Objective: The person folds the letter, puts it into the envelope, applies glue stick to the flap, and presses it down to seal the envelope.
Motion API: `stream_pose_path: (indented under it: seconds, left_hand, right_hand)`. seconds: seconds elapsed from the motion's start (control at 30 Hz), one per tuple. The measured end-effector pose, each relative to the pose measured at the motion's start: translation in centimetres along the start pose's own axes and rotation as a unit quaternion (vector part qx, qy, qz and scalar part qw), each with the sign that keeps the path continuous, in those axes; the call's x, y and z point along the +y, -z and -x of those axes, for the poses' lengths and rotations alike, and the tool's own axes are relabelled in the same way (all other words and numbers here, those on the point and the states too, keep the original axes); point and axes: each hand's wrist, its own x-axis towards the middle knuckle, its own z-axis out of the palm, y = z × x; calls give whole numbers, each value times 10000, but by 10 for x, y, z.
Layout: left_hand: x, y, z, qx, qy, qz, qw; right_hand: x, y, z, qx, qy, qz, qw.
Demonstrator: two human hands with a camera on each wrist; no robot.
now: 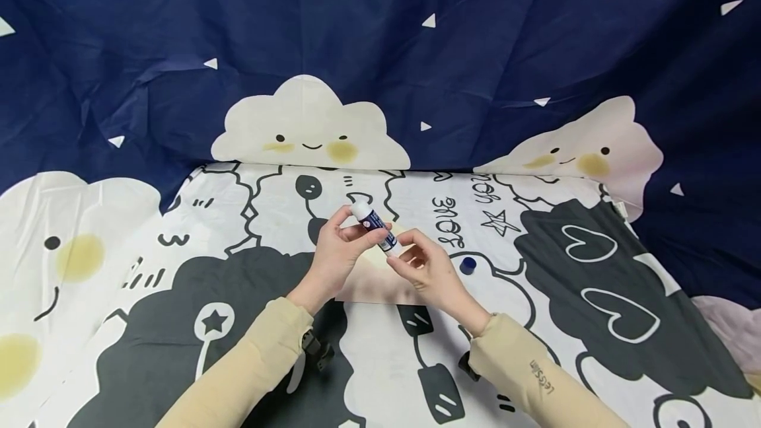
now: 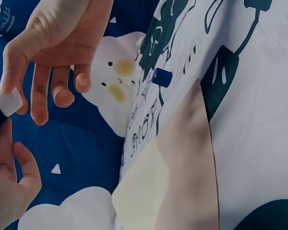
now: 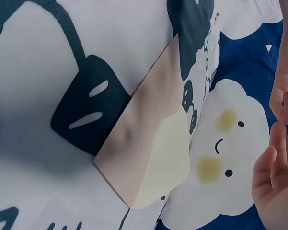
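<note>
A glue stick (image 1: 373,222) with a blue label and white ends is held tilted between both hands in the head view. My left hand (image 1: 333,249) grips its barrel between thumb and fingers. With thumb and fingertips, my right hand (image 1: 433,273) pinches the lower white end, which also shows in the left wrist view. Below the hands lies a pink and pale yellow sheet of paper (image 2: 189,158), partly covered by them in the head view. A dark blue cap (image 1: 468,265) lies on the cloth to the right of the right hand. The right wrist view cuts off the glue stick.
A black and white patterned cloth (image 1: 380,362) covers the surface under the paper. Behind it hangs a navy fabric (image 1: 261,25) printed with smiling clouds and small white triangles. A dark wrist strap (image 1: 318,350) shows at the left sleeve.
</note>
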Motion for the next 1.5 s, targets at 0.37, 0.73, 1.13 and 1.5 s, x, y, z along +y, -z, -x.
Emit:
stream_pose_path:
  seconds: [0.37, 0.73, 1.13, 1.5]
  left_hand:
    - [3, 1, 1, -297, -66, 49, 9995]
    - [5, 0, 1, -248, -157, -63, 9995]
    - [4, 0, 1, -272, -76, 1, 9996]
    - [5, 2, 3, -439, -45, -53, 9990]
  right_hand:
    - [0, 7, 0, -645, -168, -503, 9965]
    - [1, 3, 0, -326, -227, -636, 9972]
    - [-5, 4, 0, -210, -114, -481, 9986]
    - [-2, 8, 0, -696, -334, -925, 9927]
